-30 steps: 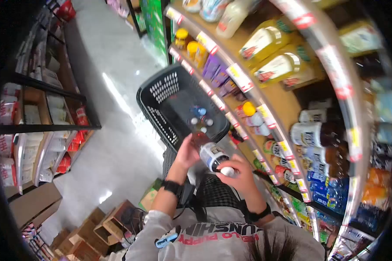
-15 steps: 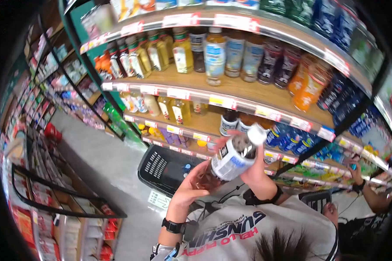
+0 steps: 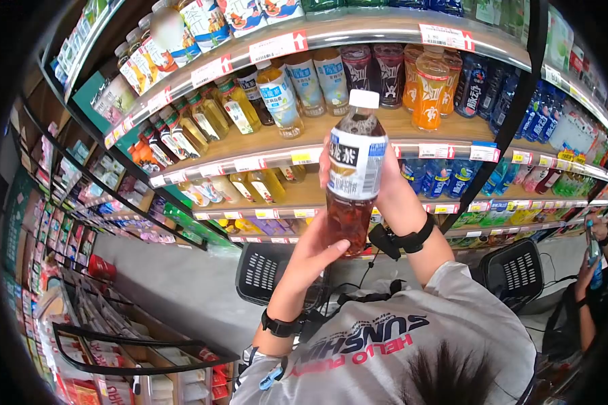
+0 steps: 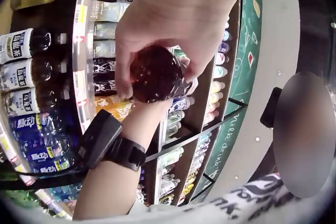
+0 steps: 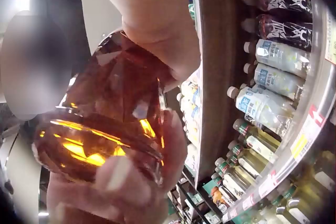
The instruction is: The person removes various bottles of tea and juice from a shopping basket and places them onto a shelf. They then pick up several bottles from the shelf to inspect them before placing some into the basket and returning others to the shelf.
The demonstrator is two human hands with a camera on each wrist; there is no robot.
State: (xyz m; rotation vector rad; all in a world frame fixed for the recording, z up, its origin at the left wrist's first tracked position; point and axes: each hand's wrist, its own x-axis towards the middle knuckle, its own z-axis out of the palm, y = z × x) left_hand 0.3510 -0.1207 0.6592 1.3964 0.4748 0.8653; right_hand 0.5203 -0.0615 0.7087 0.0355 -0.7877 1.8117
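Observation:
A bottle of red-brown drink (image 3: 351, 175) with a white cap and white label stands upright in front of the chest. My left hand (image 3: 314, 253) grips its lower part, thumb across the front. Behind the bottle and at its side is my right hand (image 3: 385, 185), its fingertips showing at the label's left edge. In the left wrist view, the left hand (image 4: 168, 27) curls round the bottle's base (image 4: 155, 74). The right wrist view shows the bottle (image 5: 118, 77) close up, between the right hand (image 5: 163, 35) and the fingers of the left (image 5: 121, 190).
Drink shelves (image 3: 385, 128) span the front, holding orange, dark and pale bottles. A black basket (image 3: 267, 270) sits on the floor below, and another basket (image 3: 513, 273) stands to the right. Another person's hand (image 3: 591, 266) is at the far right. Racks (image 3: 115, 331) line the left.
The bottle has risen from near the basket to chest height and turned upright, label in view. The head view has swung from the floor to the shelves. Both hands still hold the bottle.

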